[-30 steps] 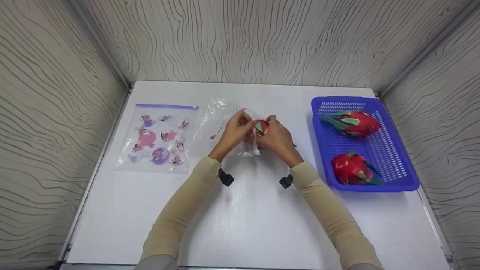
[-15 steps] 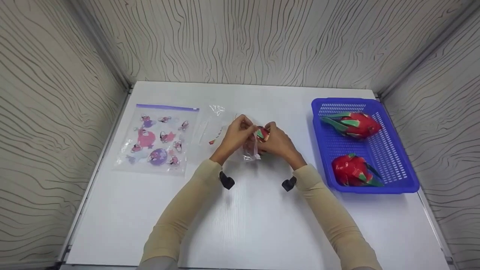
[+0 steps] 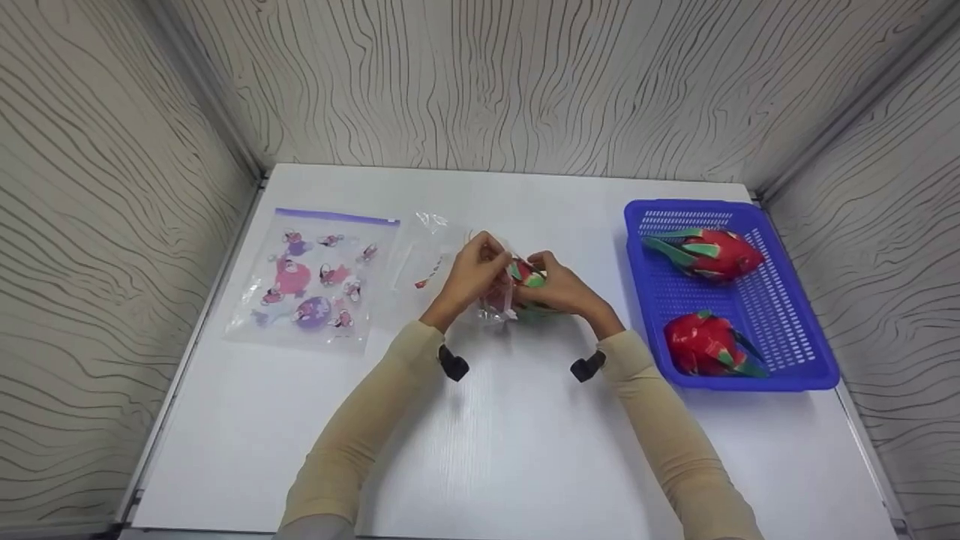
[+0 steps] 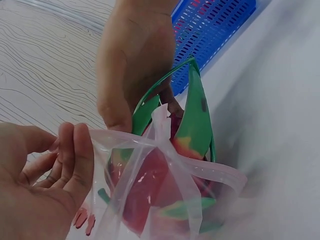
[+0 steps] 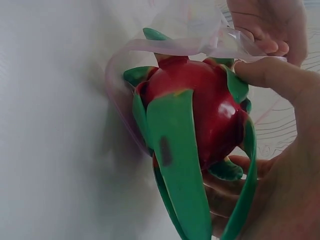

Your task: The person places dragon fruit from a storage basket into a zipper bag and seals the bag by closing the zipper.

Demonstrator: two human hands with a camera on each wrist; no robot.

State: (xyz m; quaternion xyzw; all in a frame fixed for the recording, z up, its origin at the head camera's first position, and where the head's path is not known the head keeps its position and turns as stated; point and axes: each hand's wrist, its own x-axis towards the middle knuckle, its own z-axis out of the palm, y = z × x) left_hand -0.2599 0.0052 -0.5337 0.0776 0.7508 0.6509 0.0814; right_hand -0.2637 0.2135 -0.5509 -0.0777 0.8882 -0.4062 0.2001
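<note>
My left hand (image 3: 474,271) pinches the pink-edged mouth of a clear zip bag (image 4: 150,175) between thumb and fingers. My right hand (image 3: 564,289) grips a red dragon fruit (image 5: 215,110) with green leaf tips, thumb on one side and fingers curled beneath it. In the right wrist view the bag's rim loops around the far part of the fruit, and the leafy end points out of the mouth. Through the film in the left wrist view, the fruit's red body shows inside the bag.
A second zip bag (image 3: 311,281) with a purple top strip and cartoon prints lies flat on the left of the white table (image 3: 480,450). On the right stands a blue plastic basket (image 3: 739,315) holding two dragon fruits (image 3: 720,255). Patterned panels (image 3: 480,82) wall the table.
Both hands have come slightly nearer the table's front. My right hand has shifted a little right and its fingers have spread on the fruit, showing more of it. The left keeps hold of the bag.
</note>
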